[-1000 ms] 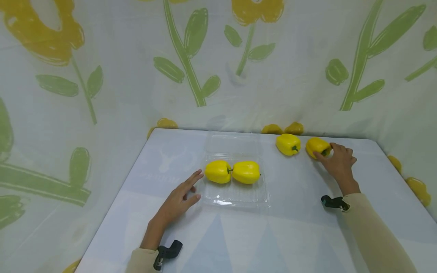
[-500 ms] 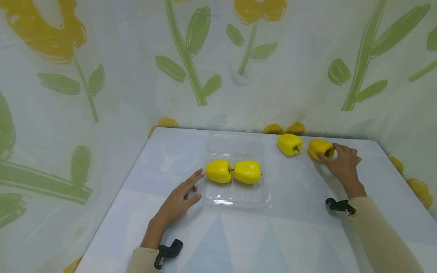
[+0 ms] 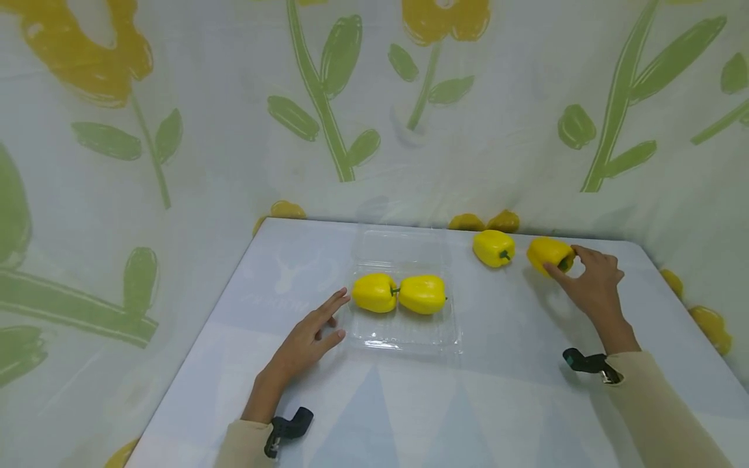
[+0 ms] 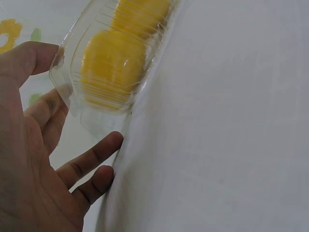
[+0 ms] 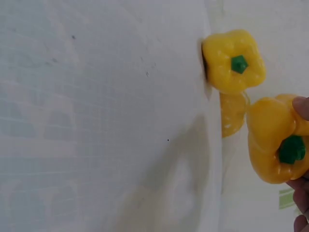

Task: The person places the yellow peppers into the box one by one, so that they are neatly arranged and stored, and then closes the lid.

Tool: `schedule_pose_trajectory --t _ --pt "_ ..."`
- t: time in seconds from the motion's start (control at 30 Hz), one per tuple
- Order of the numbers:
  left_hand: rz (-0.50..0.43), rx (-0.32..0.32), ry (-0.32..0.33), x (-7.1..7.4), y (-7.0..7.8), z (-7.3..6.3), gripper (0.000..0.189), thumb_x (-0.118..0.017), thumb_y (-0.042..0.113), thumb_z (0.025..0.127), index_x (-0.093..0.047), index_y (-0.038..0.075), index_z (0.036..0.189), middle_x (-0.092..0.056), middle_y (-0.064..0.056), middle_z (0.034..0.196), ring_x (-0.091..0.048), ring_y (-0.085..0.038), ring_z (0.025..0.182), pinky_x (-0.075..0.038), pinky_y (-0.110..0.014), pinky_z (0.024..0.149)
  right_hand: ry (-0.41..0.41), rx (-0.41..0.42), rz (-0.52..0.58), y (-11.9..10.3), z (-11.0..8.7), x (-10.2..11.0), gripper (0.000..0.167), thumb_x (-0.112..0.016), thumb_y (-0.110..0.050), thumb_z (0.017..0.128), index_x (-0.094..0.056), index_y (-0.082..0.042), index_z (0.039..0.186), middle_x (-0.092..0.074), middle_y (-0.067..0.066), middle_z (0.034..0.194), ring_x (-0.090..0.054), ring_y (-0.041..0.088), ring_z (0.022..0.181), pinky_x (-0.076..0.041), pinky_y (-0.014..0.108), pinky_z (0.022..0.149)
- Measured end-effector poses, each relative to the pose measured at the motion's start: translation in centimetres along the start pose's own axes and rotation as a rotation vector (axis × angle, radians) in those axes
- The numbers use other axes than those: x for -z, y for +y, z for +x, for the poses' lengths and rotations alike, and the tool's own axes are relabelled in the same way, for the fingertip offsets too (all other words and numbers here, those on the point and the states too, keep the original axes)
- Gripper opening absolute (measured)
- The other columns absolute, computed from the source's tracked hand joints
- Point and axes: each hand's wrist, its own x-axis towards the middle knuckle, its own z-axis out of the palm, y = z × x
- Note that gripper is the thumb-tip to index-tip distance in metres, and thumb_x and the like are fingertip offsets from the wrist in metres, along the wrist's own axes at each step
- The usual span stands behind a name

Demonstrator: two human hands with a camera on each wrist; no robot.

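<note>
My right hand (image 3: 595, 283) pinches a yellow bell pepper (image 3: 545, 253) between thumb and fingers, at the back right. In the right wrist view, this pepper (image 5: 273, 140) hangs above the table with its green stem end visible. A second pepper (image 3: 493, 248) lies to its left on the table. Two more peppers, one left (image 3: 374, 293) and one right (image 3: 422, 294), lie end to end in a clear plastic clamshell box (image 3: 404, 335) with its lid back. My left hand (image 3: 304, 344) lies at the box's left edge, fingers extended; in the left wrist view its fingertips reach the clear rim (image 4: 72, 53).
The white table (image 3: 497, 403) meets a flower-printed cloth (image 3: 503, 149) along its back and left edges. The raised clear lid (image 3: 400, 246) stands behind the box. A black wrist mount (image 3: 289, 430) sits at the left sleeve, another mount (image 3: 591, 365) at the right.
My right hand has lifted the pepper it pinches slightly off the table, and its forearm has shifted right and nearer. The left hand and the boxed peppers have stayed in place.
</note>
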Motion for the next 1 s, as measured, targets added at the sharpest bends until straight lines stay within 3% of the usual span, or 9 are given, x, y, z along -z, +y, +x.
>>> schedule_pose_trajectory --t 0.57,1.0 --pt "-0.024 -0.022 0.025 0.0 0.0 0.0 0.063 -0.061 0.031 0.1 -0.035 0.033 0.157 -0.023 0.022 0.161 -0.052 -0.011 0.099 -0.044 -0.028 0.072 0.054 0.064 0.05 -2.4 -3.0 1.1 0.076 -0.074 -0.044 0.089 -0.049 0.007 0.139 -0.049 0.034 0.135 -0.034 0.05 0.12 -0.019 0.071 0.094" --pt "-0.019 -0.006 0.017 -0.1 0.2 -0.1 0.063 -0.062 0.031 0.1 -0.035 0.029 0.157 -0.021 0.024 0.161 -0.052 -0.011 0.099 -0.045 -0.029 0.074 0.104 0.192 0.139 -4.7 -4.5 0.9 0.067 -0.084 -0.029 0.082 -0.057 0.004 0.133 -0.056 0.031 0.132 -0.039 0.047 0.115 -0.022 0.07 0.093"
